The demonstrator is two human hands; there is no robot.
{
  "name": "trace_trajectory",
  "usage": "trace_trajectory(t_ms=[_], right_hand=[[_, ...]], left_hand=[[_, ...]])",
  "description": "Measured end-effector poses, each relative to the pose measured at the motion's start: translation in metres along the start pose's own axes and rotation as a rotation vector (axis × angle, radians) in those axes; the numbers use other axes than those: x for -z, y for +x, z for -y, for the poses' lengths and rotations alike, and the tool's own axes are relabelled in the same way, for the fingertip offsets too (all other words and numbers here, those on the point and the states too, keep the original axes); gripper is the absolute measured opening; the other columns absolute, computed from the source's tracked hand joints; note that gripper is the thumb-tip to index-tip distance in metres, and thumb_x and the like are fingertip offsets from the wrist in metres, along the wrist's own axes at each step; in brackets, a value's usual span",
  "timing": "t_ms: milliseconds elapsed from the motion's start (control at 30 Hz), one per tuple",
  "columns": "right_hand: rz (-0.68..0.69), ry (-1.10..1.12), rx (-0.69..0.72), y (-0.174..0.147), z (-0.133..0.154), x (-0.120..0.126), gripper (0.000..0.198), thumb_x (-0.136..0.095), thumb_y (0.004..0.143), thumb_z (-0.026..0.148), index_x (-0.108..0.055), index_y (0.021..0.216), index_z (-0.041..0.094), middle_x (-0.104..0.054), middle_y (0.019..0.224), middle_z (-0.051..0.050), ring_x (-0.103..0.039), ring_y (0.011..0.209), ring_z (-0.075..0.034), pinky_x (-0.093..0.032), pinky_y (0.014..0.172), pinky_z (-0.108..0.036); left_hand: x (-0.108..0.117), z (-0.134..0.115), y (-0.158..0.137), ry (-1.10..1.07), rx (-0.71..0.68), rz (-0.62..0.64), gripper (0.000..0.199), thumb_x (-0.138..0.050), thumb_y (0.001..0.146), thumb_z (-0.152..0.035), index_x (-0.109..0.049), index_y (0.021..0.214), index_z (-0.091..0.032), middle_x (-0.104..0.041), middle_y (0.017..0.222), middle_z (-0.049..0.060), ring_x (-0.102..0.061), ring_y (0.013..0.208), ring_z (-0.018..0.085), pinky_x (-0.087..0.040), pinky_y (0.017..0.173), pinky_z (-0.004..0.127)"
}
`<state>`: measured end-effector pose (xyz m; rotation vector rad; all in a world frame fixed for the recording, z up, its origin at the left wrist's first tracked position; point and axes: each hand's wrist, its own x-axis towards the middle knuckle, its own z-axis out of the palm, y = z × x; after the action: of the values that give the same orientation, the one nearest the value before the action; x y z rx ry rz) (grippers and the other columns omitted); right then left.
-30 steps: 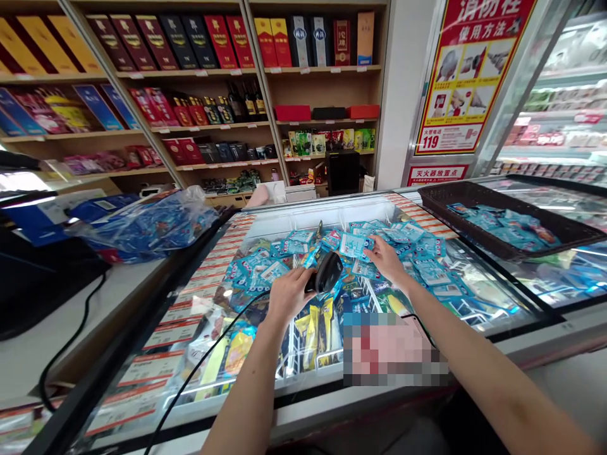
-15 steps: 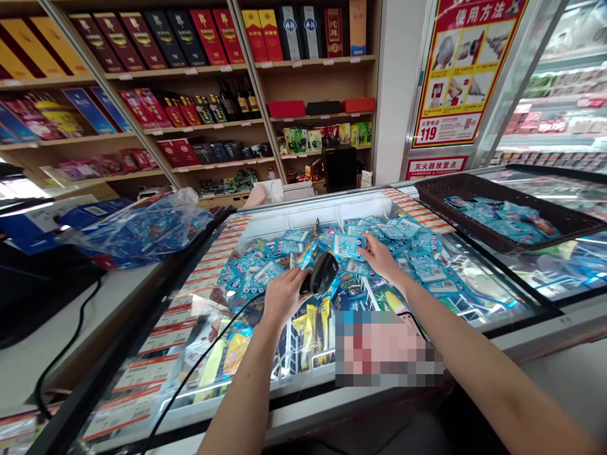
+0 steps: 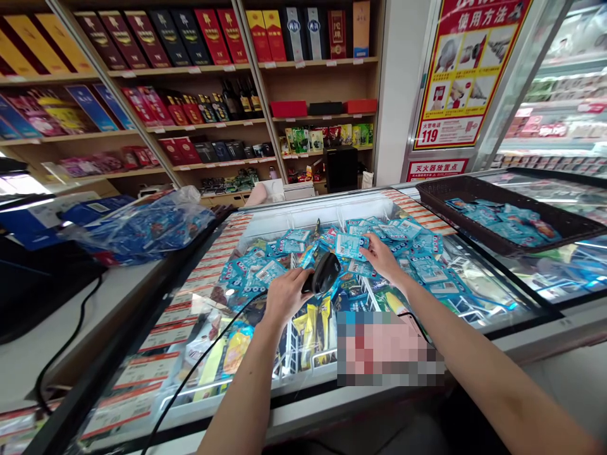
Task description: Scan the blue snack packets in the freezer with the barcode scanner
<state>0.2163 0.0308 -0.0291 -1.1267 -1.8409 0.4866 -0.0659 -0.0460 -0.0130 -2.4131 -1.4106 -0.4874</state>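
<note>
My left hand is wrapped round the handle of a black barcode scanner, whose head tilts toward the right. A black cable runs from it down to the lower left. In my right hand a blue snack packet is pinched by its right edge, with a white label facing up. The scanner head is just below and left of that packet, apart from it. Many similar blue packets lie spread over the glass top of a chest freezer on both sides of my hands.
A brown plastic tray with blue packets stands at the right. At the left, a clear plastic bag of blue packets lies on the counter. A blurred-out object rests on the freezer's front edge. Shelves of boxes stand behind.
The scanner and the packet keep almost the same places. The whole view has shifted very slightly; nothing has been let go or taken up.
</note>
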Motion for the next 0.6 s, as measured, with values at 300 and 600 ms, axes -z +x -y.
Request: trace_trajectory(t_ms=[300, 600], right_hand=[[-0.183, -0.068, -0.026, -0.005, 0.019, 0.032, 0.037, -0.036, 0.086, 0.030, -0.051, 0.120, 0.022, -0.050, 0.071, -0.001, -0.047, 0.056, -0.015, -0.044, 0.062, -0.031], [-0.467, -0.315, -0.186, -0.001, -0.019, 0.059, 0.037, -0.034, 0.086, 0.030, -0.060, 0.108, 0.015, -0.064, 0.095, -0.012, -0.055, 0.087, -0.024, -0.040, 0.082, -0.038]], left_hand=[[0.006, 0.008, -0.003, 0.022, 0.076, -0.006, 0.045, -0.064, 0.072, -0.030, -0.052, 0.115, -0.023, -0.064, 0.104, 0.007, -0.059, 0.098, 0.024, -0.045, 0.074, 0.032], [0.010, 0.020, -0.009, 0.096, 0.223, -0.112, 0.043, -0.059, 0.075, -0.032, -0.052, 0.117, -0.023, -0.063, 0.107, 0.006, -0.058, 0.100, 0.023, -0.044, 0.076, 0.029]])
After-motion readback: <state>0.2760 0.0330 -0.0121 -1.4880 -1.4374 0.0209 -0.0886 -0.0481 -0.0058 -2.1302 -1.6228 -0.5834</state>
